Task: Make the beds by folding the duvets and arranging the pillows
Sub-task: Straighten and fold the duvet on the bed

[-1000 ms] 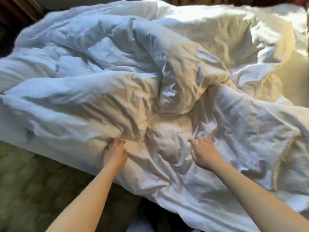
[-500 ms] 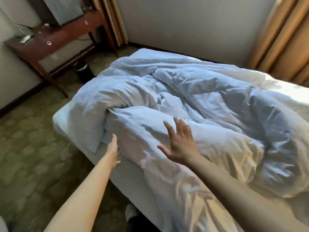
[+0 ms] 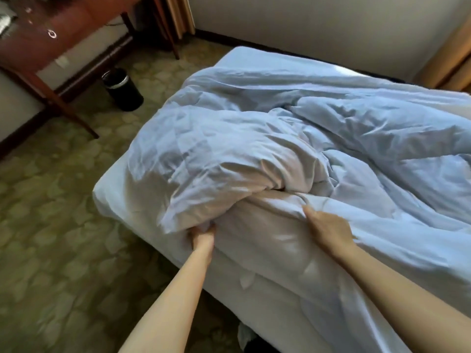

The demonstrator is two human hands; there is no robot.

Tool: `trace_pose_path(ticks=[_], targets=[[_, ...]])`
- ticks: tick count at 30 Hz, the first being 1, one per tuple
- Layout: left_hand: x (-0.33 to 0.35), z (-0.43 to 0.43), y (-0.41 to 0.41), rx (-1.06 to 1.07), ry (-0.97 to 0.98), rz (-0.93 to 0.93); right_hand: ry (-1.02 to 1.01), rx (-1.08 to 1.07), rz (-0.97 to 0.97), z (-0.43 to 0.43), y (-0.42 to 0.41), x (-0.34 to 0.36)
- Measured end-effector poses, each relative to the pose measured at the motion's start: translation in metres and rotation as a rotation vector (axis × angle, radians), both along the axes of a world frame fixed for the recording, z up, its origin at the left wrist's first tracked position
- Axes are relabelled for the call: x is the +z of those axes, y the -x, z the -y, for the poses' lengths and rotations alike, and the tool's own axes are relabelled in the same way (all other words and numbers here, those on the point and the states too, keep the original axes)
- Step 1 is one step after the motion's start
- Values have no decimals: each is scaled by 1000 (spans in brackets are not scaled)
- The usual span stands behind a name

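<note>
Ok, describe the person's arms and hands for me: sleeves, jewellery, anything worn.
Both arms are bare to the frame edge: no sleeve shows on the left arm or the right arm. There is no watch, bracelet or glove on either wrist. The right hand shows no ring on its visible back. The left hand has its fingers buried in the duvet, so rings there cannot be checked.
</note>
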State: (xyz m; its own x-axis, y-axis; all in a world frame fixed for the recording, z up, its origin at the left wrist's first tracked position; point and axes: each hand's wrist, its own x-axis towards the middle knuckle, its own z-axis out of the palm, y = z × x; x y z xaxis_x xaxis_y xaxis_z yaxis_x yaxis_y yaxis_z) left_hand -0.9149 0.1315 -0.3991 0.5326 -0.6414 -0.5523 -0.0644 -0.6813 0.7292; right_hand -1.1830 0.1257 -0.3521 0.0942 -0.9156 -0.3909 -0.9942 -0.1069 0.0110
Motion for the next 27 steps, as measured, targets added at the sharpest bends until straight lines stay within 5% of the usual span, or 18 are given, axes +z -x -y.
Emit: trace_pose_path(ticks=[10, 14, 18, 23, 27], targets=[[73, 160, -115, -523, 166, 843, -4, -155, 54, 62, -31, 9], [68, 211, -126, -921, -45, 923, -59, -65, 154, 86, -108, 12], [37, 247, -145, -1075, -17, 1022, -225, -209, 2, 109, -164, -15], [64, 342, -180, -1481, 573, 1271, -340, -319, -25, 131, -188, -7], [147, 468, -215, -1327, 1140, 1553, -579, -347, 14, 164, -176, 50]])
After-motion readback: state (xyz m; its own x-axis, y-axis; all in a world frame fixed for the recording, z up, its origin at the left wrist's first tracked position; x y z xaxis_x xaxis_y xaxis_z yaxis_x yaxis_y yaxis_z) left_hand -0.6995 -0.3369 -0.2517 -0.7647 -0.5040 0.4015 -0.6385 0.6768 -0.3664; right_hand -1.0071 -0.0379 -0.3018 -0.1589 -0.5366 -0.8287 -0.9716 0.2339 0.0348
